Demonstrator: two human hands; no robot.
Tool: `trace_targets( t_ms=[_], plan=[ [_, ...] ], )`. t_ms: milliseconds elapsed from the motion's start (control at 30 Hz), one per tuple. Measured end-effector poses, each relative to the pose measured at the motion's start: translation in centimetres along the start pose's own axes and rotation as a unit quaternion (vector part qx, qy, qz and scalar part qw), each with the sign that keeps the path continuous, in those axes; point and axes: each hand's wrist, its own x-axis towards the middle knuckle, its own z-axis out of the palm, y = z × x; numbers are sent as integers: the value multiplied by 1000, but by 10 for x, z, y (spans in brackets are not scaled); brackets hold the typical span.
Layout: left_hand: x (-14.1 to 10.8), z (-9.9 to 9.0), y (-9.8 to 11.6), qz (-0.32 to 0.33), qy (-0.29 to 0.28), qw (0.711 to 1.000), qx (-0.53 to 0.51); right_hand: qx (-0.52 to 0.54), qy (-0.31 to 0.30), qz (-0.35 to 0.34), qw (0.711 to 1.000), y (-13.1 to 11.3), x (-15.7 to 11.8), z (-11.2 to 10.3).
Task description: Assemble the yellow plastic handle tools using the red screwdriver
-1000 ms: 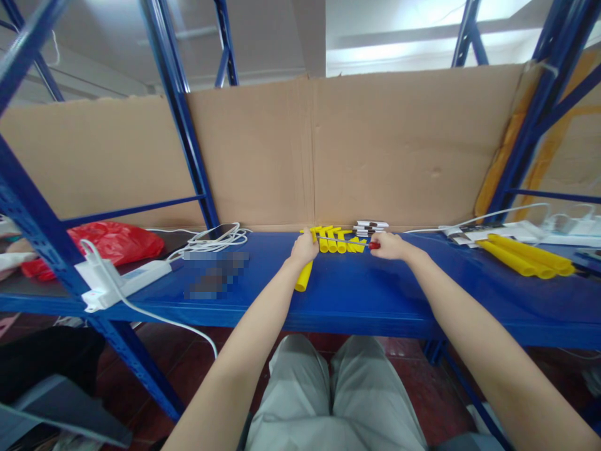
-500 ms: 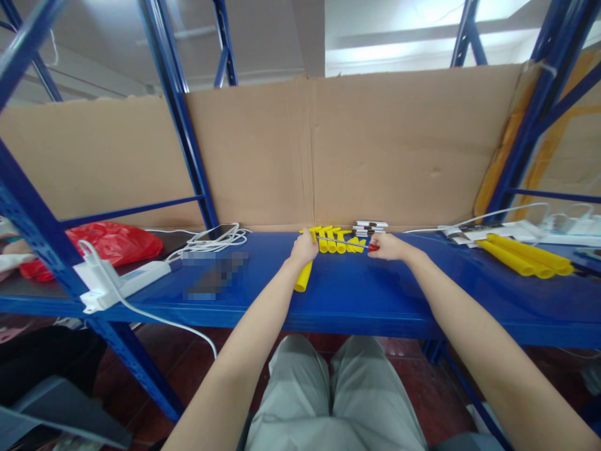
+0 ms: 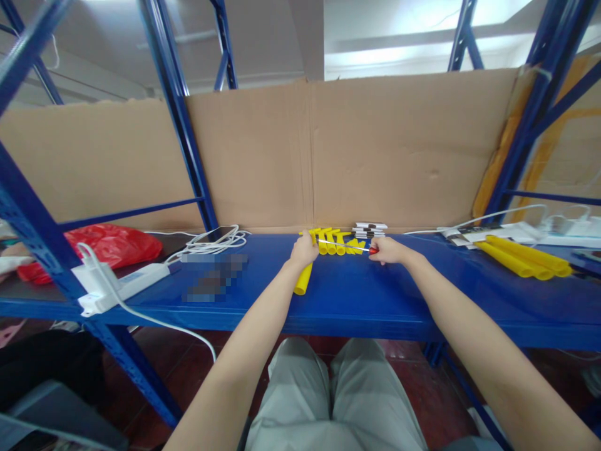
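Observation:
My left hand (image 3: 304,249) is closed around a yellow tube (image 3: 303,280), whose lower end sticks out below my fingers toward the shelf's front edge. My right hand (image 3: 389,250) grips the red handle of a screwdriver (image 3: 346,245). The thin metal shaft runs left, and its tip reaches the yellow part at my left hand; exactly where it meets is too small to tell. Just behind the shaft stands a row of yellow tube pieces (image 3: 331,243) with crossbars on top. Smaller yellow pieces (image 3: 357,245) lie right of them.
White packs with dark bands (image 3: 370,229) are stacked at the back. Long yellow tubes (image 3: 526,258) lie on the right. Leftward are a coiled white cable (image 3: 216,240), a power strip (image 3: 136,280) and a red plastic bag (image 3: 113,243). A cardboard wall (image 3: 399,150) closes the back.
My right hand has turned slightly on the screwdriver handle and sits a touch lower. My left hand keeps hold of the yellow tube in the same place.

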Motion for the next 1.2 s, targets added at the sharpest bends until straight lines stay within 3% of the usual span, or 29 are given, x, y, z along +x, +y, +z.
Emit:
trace_targets(
  t_ms=[167, 333, 500, 767, 1067, 1200],
  plan=[
    [-1, -1, 1, -2, -2, 1000, 2, -9, 40, -23, 999, 15, 4, 1],
    [0, 0, 0, 18, -5, 1000, 22, 84, -15, -15, 996, 22, 5, 2],
    [-2, -1, 1, 52, 10, 997, 56, 114, -60, -72, 989, 15, 5, 4],
    [-7, -5, 4, 93, 21, 991, 91, 145, -62, -106, 982, 3, 8, 11],
    [-2, 1, -2, 117, 30, 985, 120, 102, -58, -141, 983, 1, 12, 13],
    [-3, 1, -1, 120, 41, 985, 121, 127, -29, -148, 980, -2, 12, 16]
  ],
)
